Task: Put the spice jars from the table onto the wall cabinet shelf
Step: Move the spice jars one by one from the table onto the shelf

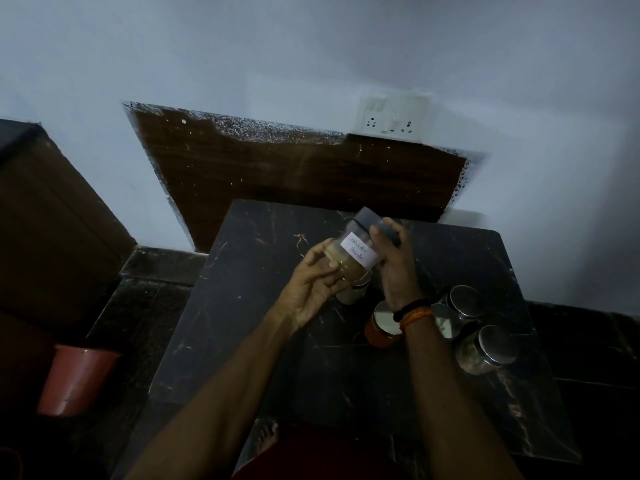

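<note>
I take the dark marble table [263, 341] as my landmark and work outward from its near edge. Nearest me, toward its right side, stand four jars. One with a steel lid [497, 344] holds a pale brownish mix. Just beyond it is a second steel-lidded jar [444, 320] whose contents I cannot make out, and a third [465, 301] is equally unreadable. Left of them, partly behind my right wrist, an orange-red jar [382, 325] appears filled with a red spice.

Above the middle of the table both my hands are closed on the labelled jar [353, 254], which is lifted clear of the surface and tilted. My left hand [313, 285] cups its lower body, and my right hand [394, 261] wraps the upper part, fingers on the dark lid [372, 221]. The jar is clear plastic, roughly half full of tan powder, with a handwritten white label I cannot read with confidence. Beneath it sits another pale jar [353, 294], mostly hidden.

I judge this step as carrying the jar to the cabinet shelf, which is out of view. To do it well I should bring the jar upright, check the lid is tight, then keep one hand under the base while lifting, so the powder stays put.
</note>
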